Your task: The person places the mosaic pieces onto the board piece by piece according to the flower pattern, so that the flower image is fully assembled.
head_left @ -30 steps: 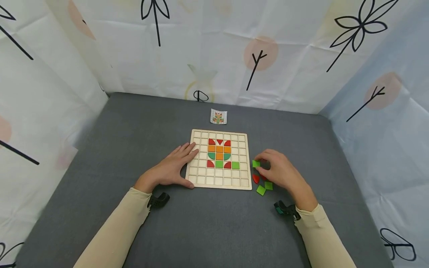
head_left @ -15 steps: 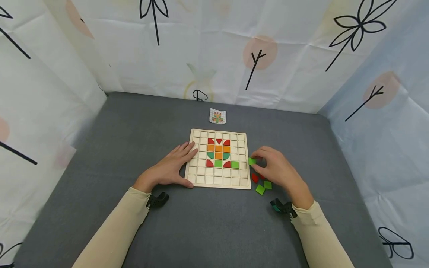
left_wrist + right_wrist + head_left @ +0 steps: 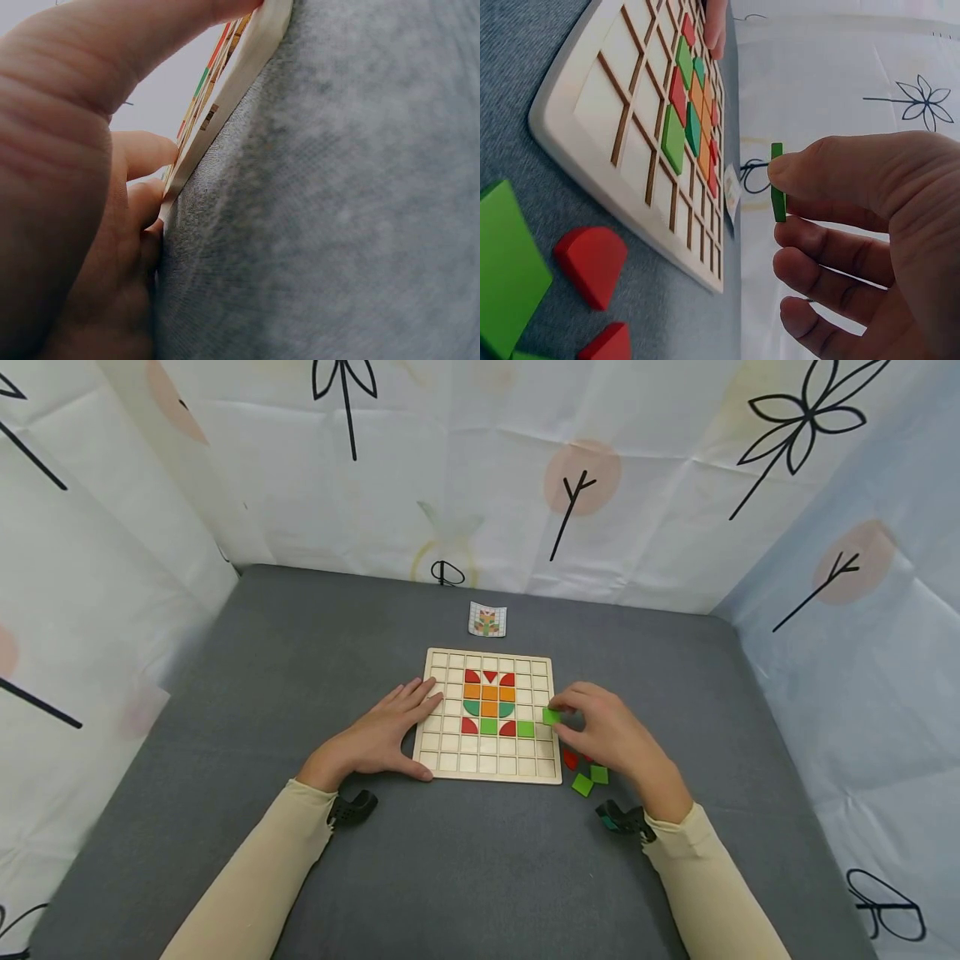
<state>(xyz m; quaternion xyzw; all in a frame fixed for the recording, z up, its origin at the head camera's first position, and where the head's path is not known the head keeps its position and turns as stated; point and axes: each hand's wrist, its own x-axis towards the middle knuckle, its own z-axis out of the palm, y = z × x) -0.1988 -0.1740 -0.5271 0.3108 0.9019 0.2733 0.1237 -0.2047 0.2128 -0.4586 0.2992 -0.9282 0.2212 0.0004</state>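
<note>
Right hand (image 3: 611, 728): clamped on one green tile (image 3: 551, 717). I had it in a pinch, thumb on one face, index finger behind the other. Right wrist view caught the tile edge-on, thin, sticking out past my thumb at both ends. Remaining fingers curled loosely alongside; couldn't tell if the middle fingertip touched it too.

Tile position: at my fingertips, on the side toward the grid board (image 3: 451, 763). From the head view it overlapped the board's right rim, level with the lower part of the pattern. Right wrist view had backdrop between tile and board, so it was held up, clear of the cells.

Nearest seated piece: green square (image 3: 525, 729), right end of the lowest filled row, just left of my held tile. Rest of the pattern was red, orange, darker green and one more light green.

Below my right palm, off the board's right edge: red pieces (image 3: 571, 759) and loose green squares (image 3: 588, 782), lying on the grey cloth (image 3: 450, 868).

Left hand (image 3: 382, 737): fingers spread, nothing pinched, fingertips on the board's left rim, thumb at its near left corner. Pattern card (image 3: 487, 621) lay past the far edge.
</note>
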